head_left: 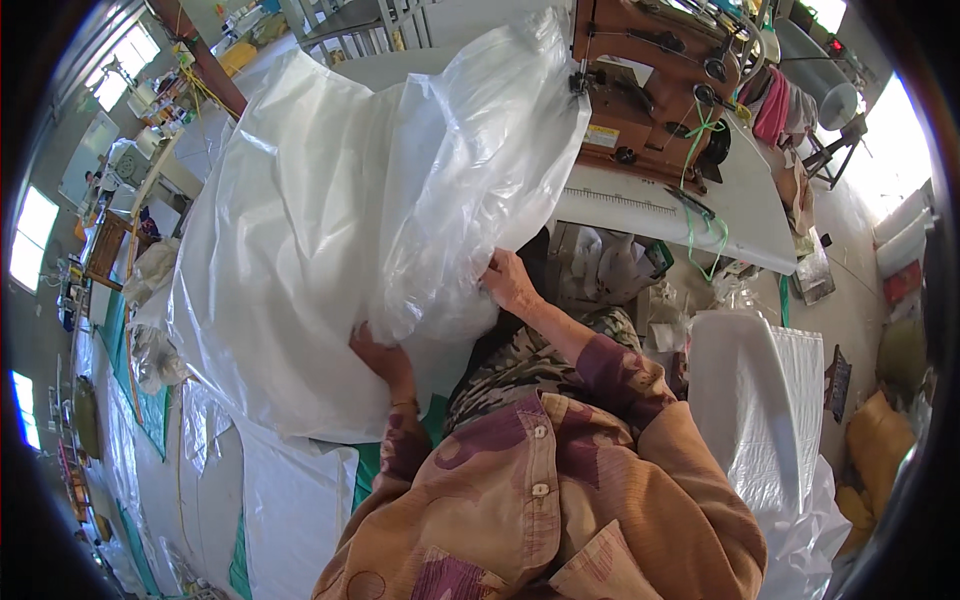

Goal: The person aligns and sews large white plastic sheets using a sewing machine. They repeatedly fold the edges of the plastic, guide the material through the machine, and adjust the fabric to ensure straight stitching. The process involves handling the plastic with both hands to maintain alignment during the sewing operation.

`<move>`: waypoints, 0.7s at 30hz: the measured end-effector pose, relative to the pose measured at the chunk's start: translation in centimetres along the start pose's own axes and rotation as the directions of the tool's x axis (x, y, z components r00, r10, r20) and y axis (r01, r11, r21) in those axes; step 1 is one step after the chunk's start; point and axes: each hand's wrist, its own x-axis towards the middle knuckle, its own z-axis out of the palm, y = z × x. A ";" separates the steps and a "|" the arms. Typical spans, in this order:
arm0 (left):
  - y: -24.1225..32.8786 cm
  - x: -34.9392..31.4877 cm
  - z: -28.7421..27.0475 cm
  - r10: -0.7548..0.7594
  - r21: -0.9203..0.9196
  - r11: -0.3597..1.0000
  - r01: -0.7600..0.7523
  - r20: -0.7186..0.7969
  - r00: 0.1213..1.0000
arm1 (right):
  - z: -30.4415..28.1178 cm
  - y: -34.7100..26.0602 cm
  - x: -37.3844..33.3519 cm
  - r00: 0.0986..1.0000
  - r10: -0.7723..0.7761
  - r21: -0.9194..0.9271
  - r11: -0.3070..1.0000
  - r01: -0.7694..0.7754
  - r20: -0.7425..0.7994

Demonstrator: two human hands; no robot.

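Sheet, white and glossy, spread crumpled across tabletop, left of brown sewing machine, near edge down by person's lap. Right hand: grip nearly closed, fingertips pinching crinkled part of sheet. Left hand: against sheet's near side, fingers partly hidden; cannot tell how far grip is closed. Green string hanging on machine. Folded white stack at person's right.

glossy creased plastic sheeting, smooth sewing machine, probably painted metal
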 end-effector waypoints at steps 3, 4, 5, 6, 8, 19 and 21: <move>-4.0 4.3 0.9 -0.109 -0.320 0.947 0.030 -0.231 0.967 | 0.2 4.2 0.6 0.972 0.234 0.095 0.968 -0.234 0.011; -3.4 6.8 0.0 -0.218 -0.557 0.825 0.100 -0.149 0.965 | 0.2 6.0 0.5 0.964 0.264 0.208 0.942 -0.264 0.028; -5.7 10.4 -0.9 -0.121 -0.489 0.872 -0.017 -0.250 0.961 | 0.7 6.4 0.6 0.957 0.280 0.317 0.903 -0.290 0.077; -8.3 13.7 -1.8 -0.021 -0.401 0.907 -0.128 -0.347 0.938 | 1.1 5.7 0.5 0.955 0.270 0.391 0.871 -0.296 0.121; -9.5 23.4 -7.0 0.239 0.076 0.966 -0.247 -0.628 0.741 | 0.6 2.4 -0.4 0.950 0.256 0.526 0.792 -0.311 0.177; -2.8 46.1 -11.7 0.529 0.358 0.787 -0.502 0.024 0.848 | -3.4 -4.4 -7.5 0.893 0.104 0.735 0.531 -0.423 0.439; -5.2 45.5 -11.3 0.451 0.431 0.757 -0.491 0.198 0.870 | -2.8 -3.5 -7.3 0.877 0.117 0.748 0.478 -0.461 0.467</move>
